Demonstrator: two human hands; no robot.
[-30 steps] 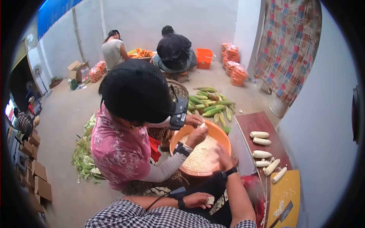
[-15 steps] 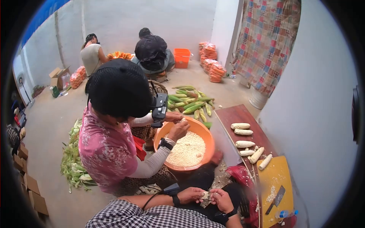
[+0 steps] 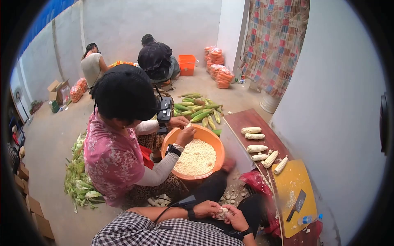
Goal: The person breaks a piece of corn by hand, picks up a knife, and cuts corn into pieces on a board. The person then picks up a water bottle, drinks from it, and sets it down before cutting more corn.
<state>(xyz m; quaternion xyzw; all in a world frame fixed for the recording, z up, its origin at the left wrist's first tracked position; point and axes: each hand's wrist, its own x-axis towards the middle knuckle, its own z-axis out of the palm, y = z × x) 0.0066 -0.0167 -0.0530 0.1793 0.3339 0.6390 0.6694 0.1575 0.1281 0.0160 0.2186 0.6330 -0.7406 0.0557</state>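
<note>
My left hand and my right hand are close together above my lap, fingers closed around a short piece of white corn cob. Both hands pinch it, one from each side, and the fingers hide part of it. To the right, several husked white corn cobs lie on a reddish-brown board. Beyond my hands stands an orange basin of loose pale kernels, where a co-worker's hands hold a piece of corn.
A yellow cutting board carries a cleaver and a water bottle. Unhusked corn lies on the floor ahead, stripped husks to the left. A co-worker in pink sits close on my left; two other people sit farther back.
The view has shifted slightly, so the surroundings appear farther left. My hands have drawn closer together on the corn piece, which now shows less between the fingers.
</note>
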